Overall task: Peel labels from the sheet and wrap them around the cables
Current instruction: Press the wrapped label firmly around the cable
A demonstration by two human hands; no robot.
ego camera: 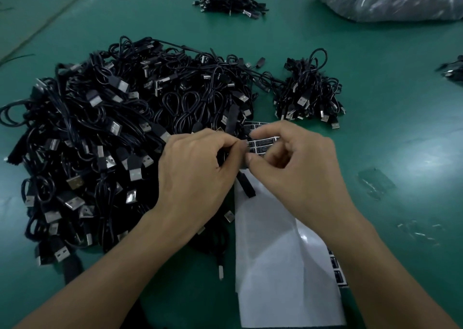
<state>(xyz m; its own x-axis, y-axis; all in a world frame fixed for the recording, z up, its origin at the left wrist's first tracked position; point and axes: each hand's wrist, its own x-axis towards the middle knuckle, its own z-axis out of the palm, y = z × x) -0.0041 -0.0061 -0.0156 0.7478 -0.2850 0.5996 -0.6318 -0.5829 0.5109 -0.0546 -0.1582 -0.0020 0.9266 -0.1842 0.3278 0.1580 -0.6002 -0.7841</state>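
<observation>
Two hands meet at the centre: left hand and right hand both pinch one thin black cable; any label between the fingertips is too small to tell. The label sheet lies beneath them, right of the cable pile. Labels look flimsy and sticky, so lift one by a corner; the cable looks limp, so hold it close to the wrap.

Labels: print just beyond the fingertips was too small to read.
Cable: hidden where the fingers pinched it.
Sheet: middle stretch was covered beneath the fingers.
</observation>
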